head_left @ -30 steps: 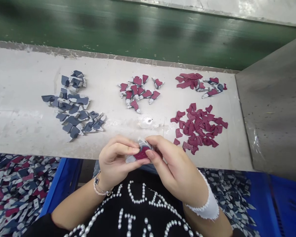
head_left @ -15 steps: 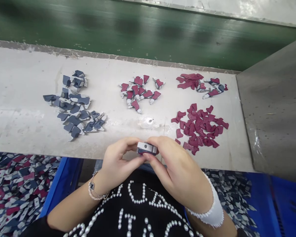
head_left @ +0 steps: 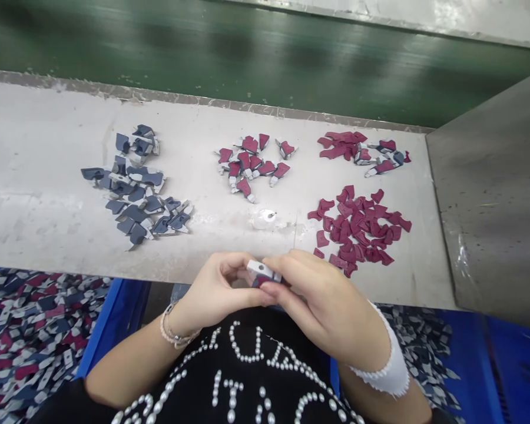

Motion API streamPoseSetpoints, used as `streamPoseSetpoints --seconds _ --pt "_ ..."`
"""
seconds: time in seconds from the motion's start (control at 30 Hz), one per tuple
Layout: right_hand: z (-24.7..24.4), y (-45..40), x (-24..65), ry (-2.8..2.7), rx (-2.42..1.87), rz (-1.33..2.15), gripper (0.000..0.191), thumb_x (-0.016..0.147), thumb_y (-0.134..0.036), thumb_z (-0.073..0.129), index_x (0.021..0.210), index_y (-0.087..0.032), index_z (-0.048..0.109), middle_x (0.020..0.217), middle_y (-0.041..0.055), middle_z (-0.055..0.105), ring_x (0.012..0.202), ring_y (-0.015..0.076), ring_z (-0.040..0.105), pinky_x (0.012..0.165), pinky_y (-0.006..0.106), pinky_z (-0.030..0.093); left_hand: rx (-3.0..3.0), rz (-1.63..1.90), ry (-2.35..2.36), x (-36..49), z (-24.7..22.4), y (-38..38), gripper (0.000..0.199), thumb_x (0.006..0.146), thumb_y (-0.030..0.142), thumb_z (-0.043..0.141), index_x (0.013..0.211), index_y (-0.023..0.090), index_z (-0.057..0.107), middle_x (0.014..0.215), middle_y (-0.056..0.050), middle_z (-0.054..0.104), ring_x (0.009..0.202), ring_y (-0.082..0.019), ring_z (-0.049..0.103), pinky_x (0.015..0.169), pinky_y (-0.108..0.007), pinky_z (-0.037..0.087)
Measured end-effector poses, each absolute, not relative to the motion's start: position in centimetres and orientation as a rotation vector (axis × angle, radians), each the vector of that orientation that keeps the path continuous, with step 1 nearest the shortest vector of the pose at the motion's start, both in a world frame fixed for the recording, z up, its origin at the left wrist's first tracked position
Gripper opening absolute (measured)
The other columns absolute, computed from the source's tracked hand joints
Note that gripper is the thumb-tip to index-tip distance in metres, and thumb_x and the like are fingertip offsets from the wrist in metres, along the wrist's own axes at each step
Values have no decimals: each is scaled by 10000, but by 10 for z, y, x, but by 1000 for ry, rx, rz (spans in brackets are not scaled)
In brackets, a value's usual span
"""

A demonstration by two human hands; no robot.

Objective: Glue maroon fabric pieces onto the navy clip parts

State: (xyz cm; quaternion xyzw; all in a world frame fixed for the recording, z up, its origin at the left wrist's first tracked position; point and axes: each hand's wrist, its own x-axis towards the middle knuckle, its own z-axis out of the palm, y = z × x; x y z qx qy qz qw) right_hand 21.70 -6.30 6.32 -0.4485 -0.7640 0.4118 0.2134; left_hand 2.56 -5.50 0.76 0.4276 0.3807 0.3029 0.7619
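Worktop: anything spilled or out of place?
A shiny whitish patch with a small dark speck, below the middle pile on the worktop; possibly a spill, can't tell. Upper right, a few maroon-and-grey pieces lie beside plain maroon ones, apart from the similar middle pile.

Single head-worn view, facing forward and steeply down

The one view looked from the wearer's head, above and behind the left hand (head_left: 218, 290) and right hand (head_left: 324, 300). It was near enough to show both hands large, with much of the forearms (head_left: 126, 365), yet took in the surface (head_left: 48, 171) well to either side of them. Nearer the wearer than the hands, the shirt front (head_left: 247, 377) filled the bottom edge. Beyond the hands, a green panel (head_left: 256, 70) crossed the upper part, its lower border sloping down rightward; a metal wall (head_left: 499, 206) stood right of the right hand.
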Motion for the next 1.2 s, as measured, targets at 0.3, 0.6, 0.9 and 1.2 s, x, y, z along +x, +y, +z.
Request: streamPoseSetpoints --seconds 0.3,0.6,0.9,1.2 --pt "66 -60 217 -1762 -1318 1444 120 987 -313 570 993 -199 607 754 -38 671 641 107 593 590 226 420 707 588 694 33 2 -57 215 733 281 840 805 166 673 703 3 665 624 -117 639 596 -207 517" --pt "71 -73 202 -1950 -1385 1107 200 995 -211 479 912 -168 655 771 23 604 733 180 551 670 314 395 1157 736 983 29 23 -66 175 751 155 790 727 156 616 668 35 586 656 -100 521 629 -192 436" --pt "57 -63 213 -2005 -1100 1301 128 975 -285 597 990 -175 662 804 9 624 758 166 582 695 275 423 1042 585 971 25 13 -70 267 733 296 821 715 146 601 670 14 617 656 -118 555 625 -212 461" --pt "30 -44 233 -1728 -1638 1244 294 975 -380 551 1230 -234 541 920 17 603 829 210 605 785 369 475 1815 583 1429 -5 25 39 332 875 512 631 904 188 697 808 -43 732 754 -214 665 705 -317 512"
